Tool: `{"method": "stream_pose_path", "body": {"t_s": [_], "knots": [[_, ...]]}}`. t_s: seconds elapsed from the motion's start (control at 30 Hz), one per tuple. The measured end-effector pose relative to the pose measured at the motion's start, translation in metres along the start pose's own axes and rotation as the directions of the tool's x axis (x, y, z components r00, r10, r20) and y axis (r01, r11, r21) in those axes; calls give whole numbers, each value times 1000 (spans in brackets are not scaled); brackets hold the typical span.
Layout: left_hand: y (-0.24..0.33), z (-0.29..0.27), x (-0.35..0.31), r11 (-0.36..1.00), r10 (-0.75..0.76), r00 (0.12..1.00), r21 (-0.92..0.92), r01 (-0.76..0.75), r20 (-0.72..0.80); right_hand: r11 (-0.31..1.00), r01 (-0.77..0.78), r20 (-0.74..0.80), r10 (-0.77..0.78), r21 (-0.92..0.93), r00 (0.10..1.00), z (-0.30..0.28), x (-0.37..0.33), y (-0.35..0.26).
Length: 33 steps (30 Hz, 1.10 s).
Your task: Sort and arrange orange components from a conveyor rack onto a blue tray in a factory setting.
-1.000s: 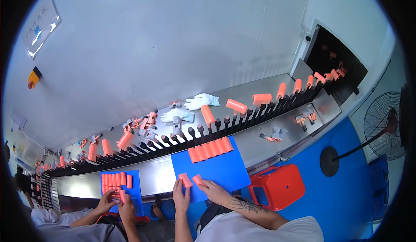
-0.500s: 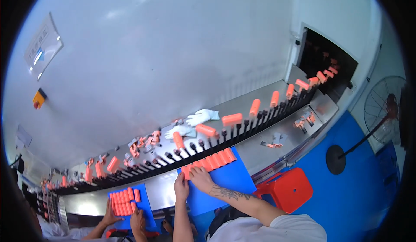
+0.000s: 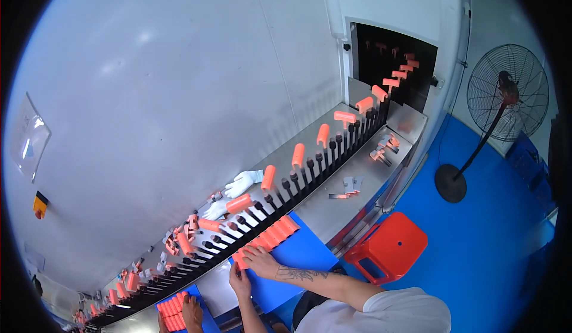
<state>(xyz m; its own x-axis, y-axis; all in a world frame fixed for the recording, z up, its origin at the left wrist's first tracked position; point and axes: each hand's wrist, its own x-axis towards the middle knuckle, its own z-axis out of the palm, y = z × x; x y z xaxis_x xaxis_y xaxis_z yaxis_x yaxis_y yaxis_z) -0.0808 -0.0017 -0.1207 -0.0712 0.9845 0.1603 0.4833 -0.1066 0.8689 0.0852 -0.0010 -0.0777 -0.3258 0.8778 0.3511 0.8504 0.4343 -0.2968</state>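
Note:
A row of orange, rounded shell-like parts point(image 3: 280, 233) lies side by side on a blue sheet point(image 3: 304, 255) along the conveyor's near edge. At the row's left end, my left hand point(image 3: 240, 282) has its thumb and fingers closed on the end orange part point(image 3: 239, 258). From above, my right hand point(image 3: 261, 263) curls its fingers over that same end of the row, next to the left fingertips. Its palm side is hidden. My tattooed right forearm crosses the sheet.
Beyond the sheet runs a conveyor of black upright holders point(image 3: 286, 185), some carrying orange parts point(image 3: 298, 155). White gloves point(image 3: 243, 183) lie behind it. A co-worker's hands point(image 3: 192, 314) handle similar parts at lower left. A red stool point(image 3: 390, 246) and a standing fan point(image 3: 507, 89) are at right.
The view has turned, so the scene sits tilted and shifted leftward. Both my hands stay at the row's left end. The co-worker's right hand now lies over that person's parts.

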Motion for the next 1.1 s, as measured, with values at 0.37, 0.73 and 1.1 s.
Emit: {"method": "stream_pose_path", "body": {"t_s": [0.37, 0.73, 1.1], "knots": [[112, 14, -26, 989, 148, 987, -2, -148, -55, 793, -259, -524, 570, 551, 633, -167, -38, 124], [250, 27, 130, 655, 349, 889, 601, -458, 298, 914, -355, -310, 401, 195, 862, -220, 72, 103], [167, -120, 43, 963, 168, 985, -206, -174, -45, 477, -45, -280, 586, 878, 761, -192, 4, 59]]}}
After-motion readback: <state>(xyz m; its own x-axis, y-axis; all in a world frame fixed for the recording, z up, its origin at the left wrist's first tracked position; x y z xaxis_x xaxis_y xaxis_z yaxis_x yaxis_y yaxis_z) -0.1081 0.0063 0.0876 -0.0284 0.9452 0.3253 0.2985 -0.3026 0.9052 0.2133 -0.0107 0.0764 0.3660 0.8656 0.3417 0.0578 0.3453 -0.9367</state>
